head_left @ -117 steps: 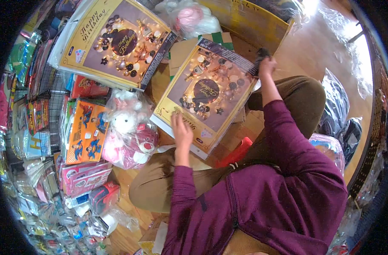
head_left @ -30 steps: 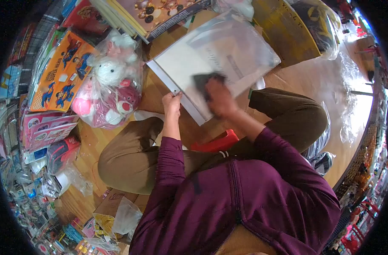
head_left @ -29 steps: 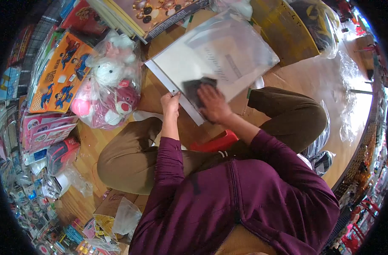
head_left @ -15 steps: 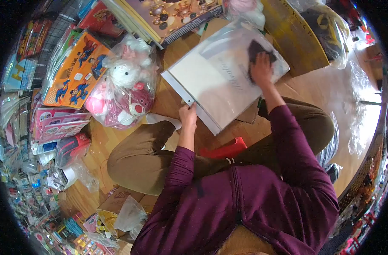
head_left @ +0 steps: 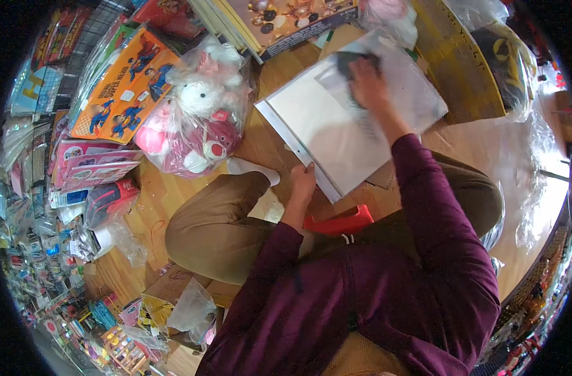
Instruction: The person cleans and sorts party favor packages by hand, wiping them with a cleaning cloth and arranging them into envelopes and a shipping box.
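Left grip [head_left: 303, 182] on packet [head_left: 323, 128], wooden floor [head_left: 149, 216]

The left hand [head_left: 303, 180] is set in a pinch, thumb [head_left: 310, 167] uppermost, at the end of a bent left arm [head_left: 265, 260]. The right hand [head_left: 369, 86], slightly blurred, lies palm down with fingers [head_left: 362, 67] extended, farther forward; the right arm [head_left: 439, 191] reaches out. Both legs [head_left: 204, 216] are folded, knees apart.

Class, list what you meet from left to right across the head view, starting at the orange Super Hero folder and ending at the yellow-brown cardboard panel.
Orange Super Hero folder → bagged plush toys → left hand → right hand → yellow-brown cardboard panel.
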`<state>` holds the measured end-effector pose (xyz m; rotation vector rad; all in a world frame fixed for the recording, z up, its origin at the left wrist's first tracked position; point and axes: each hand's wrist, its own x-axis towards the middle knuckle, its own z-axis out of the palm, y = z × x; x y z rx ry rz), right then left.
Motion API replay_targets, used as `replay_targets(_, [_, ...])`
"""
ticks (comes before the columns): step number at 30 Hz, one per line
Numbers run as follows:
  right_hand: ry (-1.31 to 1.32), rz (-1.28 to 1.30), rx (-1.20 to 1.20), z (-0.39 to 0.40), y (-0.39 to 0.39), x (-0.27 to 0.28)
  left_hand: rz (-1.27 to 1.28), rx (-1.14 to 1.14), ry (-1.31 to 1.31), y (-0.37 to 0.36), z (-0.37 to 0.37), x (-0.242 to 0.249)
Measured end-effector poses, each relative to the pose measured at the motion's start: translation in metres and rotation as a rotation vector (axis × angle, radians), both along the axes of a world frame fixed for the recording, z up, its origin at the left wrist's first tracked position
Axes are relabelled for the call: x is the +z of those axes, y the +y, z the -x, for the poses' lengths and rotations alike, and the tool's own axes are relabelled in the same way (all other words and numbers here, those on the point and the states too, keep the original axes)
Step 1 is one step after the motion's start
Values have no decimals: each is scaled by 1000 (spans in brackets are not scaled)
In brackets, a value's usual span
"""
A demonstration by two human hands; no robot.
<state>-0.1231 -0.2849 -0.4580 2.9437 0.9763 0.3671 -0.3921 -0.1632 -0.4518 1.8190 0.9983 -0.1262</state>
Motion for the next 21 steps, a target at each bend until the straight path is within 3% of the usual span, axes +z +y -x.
replay_targets(2, [-42,-24,-104,-18,-20,4,234,90,24,-1,1,-14])
replay_targets(4, [-13,-39,-249,-20,-31,3,223,78,25,-3,-1,-13])
replay_targets(6, [198,-93,-216,5,-5,3,215,63,30,-5,-3,-15])
replay_targets(7, [296,-55,-98,21,15,-2,134,6,41,-4,-3,-19])
replay_targets(8, [159,-194,91,52,32,-19,48,-51,53,-4,-4,-22])
replay_targets(10, [373,-228,397,108,66,13,34,-51,8,-5,-2,-21])
replay_targets(11, [304,-147,498,132,78,20,17,-54,-36,-4,0,-21])
replay_targets(14, [321,-199,571,125,91,10,-14,-64,49,-4,4,-28])
replay_targets(17, [124,-13,380,60,87,17,47,18,35,-8,2,-23])
replay_targets(19, [116,-130,43,6,72,-6,21,-10,75,-8,-4,3])
replay_targets(21, [143,7,-165,-21,44,9,-5,-39,113,-6,-4,-1])
